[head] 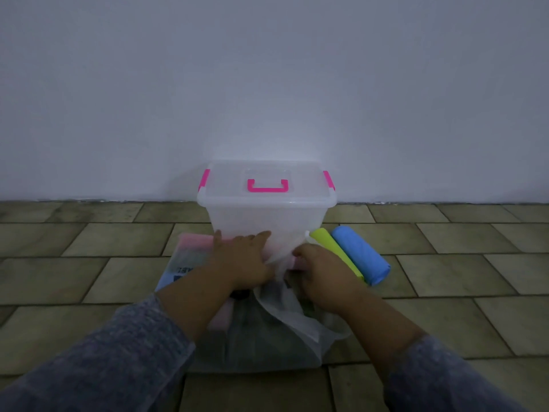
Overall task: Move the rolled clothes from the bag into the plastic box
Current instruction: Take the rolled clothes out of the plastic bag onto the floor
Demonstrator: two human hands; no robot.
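Tiled floor (89,278). Translucent bag (267,346) lies on it, touching the plastic box (267,215), which has its lid (225,185) on. Blue roll (361,255) and green roll (337,254) lie side by side on the floor, right of box, outside the bag. Pink roll (193,242) inside the bag, left. Left grip (246,260) released: fingers straight, flat on the bag. Right grip (320,275) clenched on bunched bag film.

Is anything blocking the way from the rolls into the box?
Yes. The lid sits on the box, covering its opening. The green roll and blue roll lie on the floor right of it.
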